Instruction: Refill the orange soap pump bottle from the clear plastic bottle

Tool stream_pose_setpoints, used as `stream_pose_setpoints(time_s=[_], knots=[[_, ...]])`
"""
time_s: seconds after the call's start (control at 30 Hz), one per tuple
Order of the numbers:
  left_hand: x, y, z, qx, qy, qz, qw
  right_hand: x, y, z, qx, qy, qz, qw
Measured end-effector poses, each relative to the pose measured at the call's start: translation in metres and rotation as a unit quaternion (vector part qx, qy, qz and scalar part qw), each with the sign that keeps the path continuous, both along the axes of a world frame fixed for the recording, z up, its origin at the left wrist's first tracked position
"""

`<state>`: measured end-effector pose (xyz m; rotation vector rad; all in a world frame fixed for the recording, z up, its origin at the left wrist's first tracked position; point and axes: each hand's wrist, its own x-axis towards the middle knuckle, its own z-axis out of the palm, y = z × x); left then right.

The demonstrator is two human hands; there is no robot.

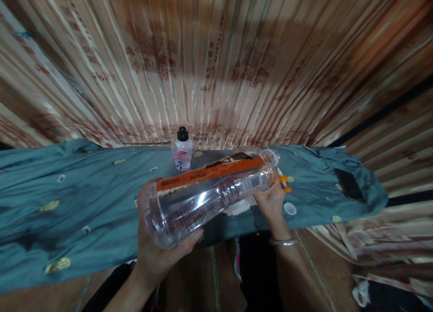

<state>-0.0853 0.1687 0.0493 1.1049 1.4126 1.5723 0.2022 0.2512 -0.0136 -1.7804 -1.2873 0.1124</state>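
Clear plastic bottle (pixel 206 203) lies slantwise above the teal-covered table (pixel 104 194), its base held by the left hand (pixel 155 254), its neck gripped by the right hand (pixel 271 201); ribbed, transparent, banded with an orange-and-black label (pixel 209 172)

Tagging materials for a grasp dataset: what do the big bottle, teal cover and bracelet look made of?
Big bottle: probably clear, glossy plastic; see-through, sharp highlights, moulded ridges.
Teal cover: fabric, soft sheen; it wrinkles and drapes in folds. Fibre can't be told.
Bracelet: likely polished metal; silvery with bright glints, though coated plastic could look alike.
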Motion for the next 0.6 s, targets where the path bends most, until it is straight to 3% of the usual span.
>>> stream_pose_setpoints(time_s=[0.43, 0.6], knots=[[-0.018, 0.008, -0.008, 0.050, 0.052, -0.051, 0.996, -0.003, 0.000, 0.003, 0.006, 0.030, -0.026, 0.999], [-0.019, 0.008, -0.009, 0.030, 0.042, -0.052, 0.997, -0.004, 0.000, 0.007, 0.002, 0.046, -0.014, 0.999]])
